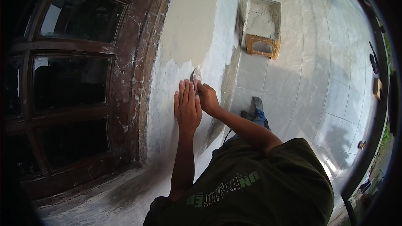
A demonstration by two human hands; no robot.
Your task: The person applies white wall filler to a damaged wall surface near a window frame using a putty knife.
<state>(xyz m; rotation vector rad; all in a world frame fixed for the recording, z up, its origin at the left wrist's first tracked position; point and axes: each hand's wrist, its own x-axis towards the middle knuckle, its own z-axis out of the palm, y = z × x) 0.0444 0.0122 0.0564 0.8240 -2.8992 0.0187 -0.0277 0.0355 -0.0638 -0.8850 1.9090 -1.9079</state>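
grip of the right hand (208, 99) is closed around a small scraper (197, 74), which points up along the wall (190, 25), near where a smooth cream coat meets patchy white. the left hand (188, 113) lies just beside it, fingers straight and nearly together, though whether they touch the scraper is hard to tell. a dark brown door (71, 48) stands to the left; at upper right, a tray (279, 16) of pale paste rests on an orange-brown stool (263, 39)
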